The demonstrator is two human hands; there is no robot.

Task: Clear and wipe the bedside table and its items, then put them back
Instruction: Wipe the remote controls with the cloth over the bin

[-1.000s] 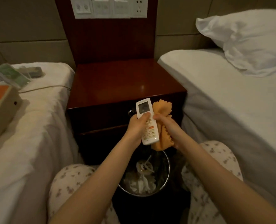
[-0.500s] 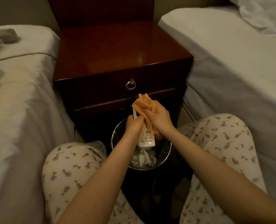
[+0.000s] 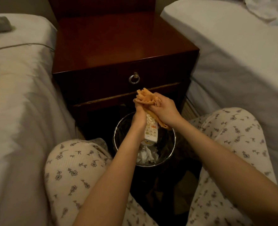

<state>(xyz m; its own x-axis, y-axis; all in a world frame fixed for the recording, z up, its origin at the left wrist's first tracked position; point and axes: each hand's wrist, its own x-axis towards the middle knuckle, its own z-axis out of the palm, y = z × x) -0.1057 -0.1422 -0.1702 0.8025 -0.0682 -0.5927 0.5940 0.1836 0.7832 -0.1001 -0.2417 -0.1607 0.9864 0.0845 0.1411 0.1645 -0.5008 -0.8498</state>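
Observation:
My left hand [image 3: 139,116] grips a white remote control [image 3: 150,131] upright, its button end showing below my fingers, above the waste bin. My right hand [image 3: 163,110] holds an orange cloth [image 3: 144,97] bunched over the remote's upper half, which is hidden. Both hands sit in front of the dark wooden bedside table [image 3: 118,46], level with its lower front, below the drawer with a ring pull [image 3: 134,78]. The table top is bare.
A round metal waste bin [image 3: 117,136] with crumpled paper stands on the floor directly under my hands. White beds flank the table, left [image 3: 21,95] and right [image 3: 241,54]. A small greyish item [image 3: 2,25] lies on the left bed. My knees frame the bin.
The view has tilted down since a second ago. The cloth, first held beside the remote, now covers its top, and both hands have dropped from table-top level to over the bin.

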